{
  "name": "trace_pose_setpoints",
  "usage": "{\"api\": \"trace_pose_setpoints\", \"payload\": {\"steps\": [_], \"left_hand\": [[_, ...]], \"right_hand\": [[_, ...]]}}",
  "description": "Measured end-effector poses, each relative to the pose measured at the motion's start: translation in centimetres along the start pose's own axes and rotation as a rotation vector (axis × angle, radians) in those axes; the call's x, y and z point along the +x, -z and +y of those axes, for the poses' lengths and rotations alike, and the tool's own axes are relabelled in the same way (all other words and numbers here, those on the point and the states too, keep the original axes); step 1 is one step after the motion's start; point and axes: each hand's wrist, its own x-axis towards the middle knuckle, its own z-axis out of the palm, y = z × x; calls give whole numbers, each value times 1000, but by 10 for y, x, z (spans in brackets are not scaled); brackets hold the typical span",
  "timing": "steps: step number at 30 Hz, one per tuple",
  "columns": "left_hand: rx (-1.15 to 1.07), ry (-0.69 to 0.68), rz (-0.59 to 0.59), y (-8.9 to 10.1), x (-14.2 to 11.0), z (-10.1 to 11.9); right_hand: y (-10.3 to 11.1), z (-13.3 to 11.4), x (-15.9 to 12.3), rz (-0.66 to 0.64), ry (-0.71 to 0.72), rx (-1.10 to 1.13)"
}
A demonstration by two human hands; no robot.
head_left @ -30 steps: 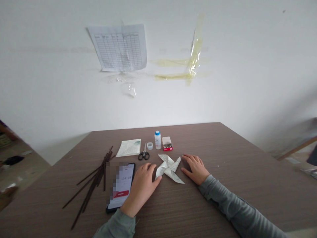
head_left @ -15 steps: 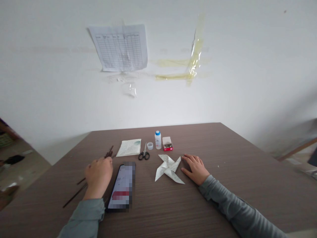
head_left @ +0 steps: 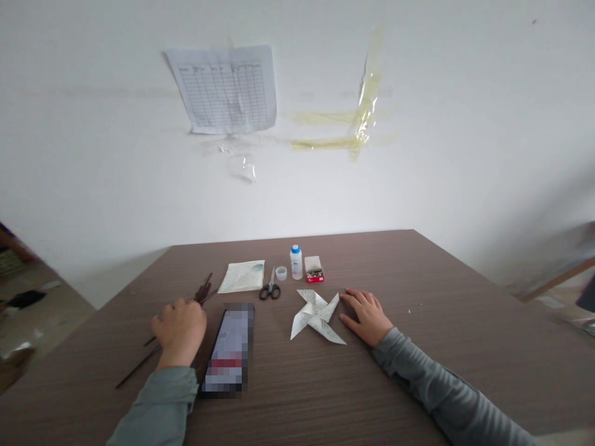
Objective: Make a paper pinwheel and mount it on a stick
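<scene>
My left hand (head_left: 179,331) is curled over a bunch of thin dark brown sticks (head_left: 139,367) at the left of the table. Its fingers point down and are mostly hidden by the back of the hand, closed around one or more of the sticks. Stick ends stick out beyond and below the hand. My right hand (head_left: 369,317) lies flat on the table with its fingers apart, holding nothing. Just left of its fingertips lies a folded pinwheel (head_left: 317,317) made of printed paper.
A phone (head_left: 227,353) lies right of my left hand. Farther back are a folded paper sheet (head_left: 242,277), scissors (head_left: 270,290), a small clear cap (head_left: 281,273), a blue-capped bottle (head_left: 296,263) and an open red box (head_left: 315,276) of small metal pieces. A white wall stands behind the table.
My left hand has left the pinwheel's side, crossed left over the phone and come down on the sticks, which have shifted slightly. My right hand and the pinwheel have stayed put.
</scene>
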Motion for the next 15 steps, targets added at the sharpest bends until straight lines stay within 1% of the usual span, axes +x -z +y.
{"api": "trace_pose_setpoints", "payload": {"steps": [5,8,12,15], "left_hand": [[-16,2,-12,-3,2,-2],[-4,-3,6,-5,4,-3],[10,-46,58,-8,4,-1],[-18,-114,140,-11,3,6]], "right_hand": [[0,0,0,2,8,5],[1,-1,0,0,8,5],[2,-2,-1,-2,2,2],[3,-2,-1,-5,4,-1]]}}
